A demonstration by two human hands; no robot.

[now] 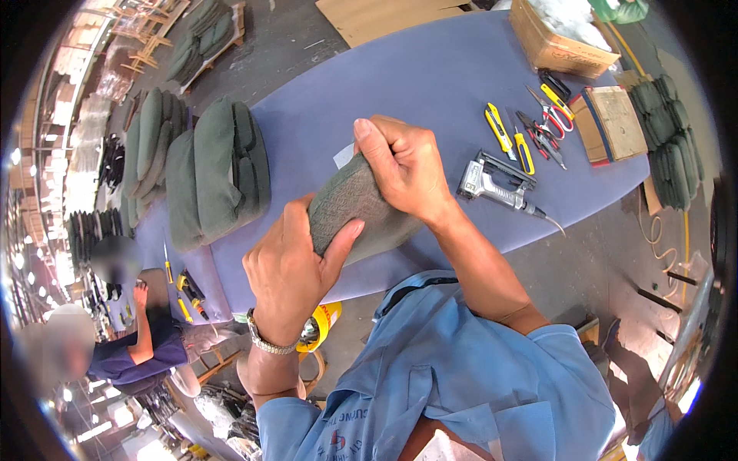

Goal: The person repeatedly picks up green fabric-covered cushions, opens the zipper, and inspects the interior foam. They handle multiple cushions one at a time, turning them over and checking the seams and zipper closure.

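open brown cardboard box (555, 40) at far right end of worktop (430, 84), white stuff inside | flat cardboard sheet (384, 17) past far edge

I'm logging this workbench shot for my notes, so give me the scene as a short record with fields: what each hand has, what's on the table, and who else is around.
left hand: left hand grips the near end of a grey-green fabric-covered pad, thumb pressed on its face
right hand: right hand clamps the pad's top edge, fingers curled over
surface: blue cloth-covered table
tools: silver pneumatic staple gun, yellow utility knives, red-handled scissors
stock: stack of green cushions, cardboard box
others: seated person in a dark blue shirt, lower left
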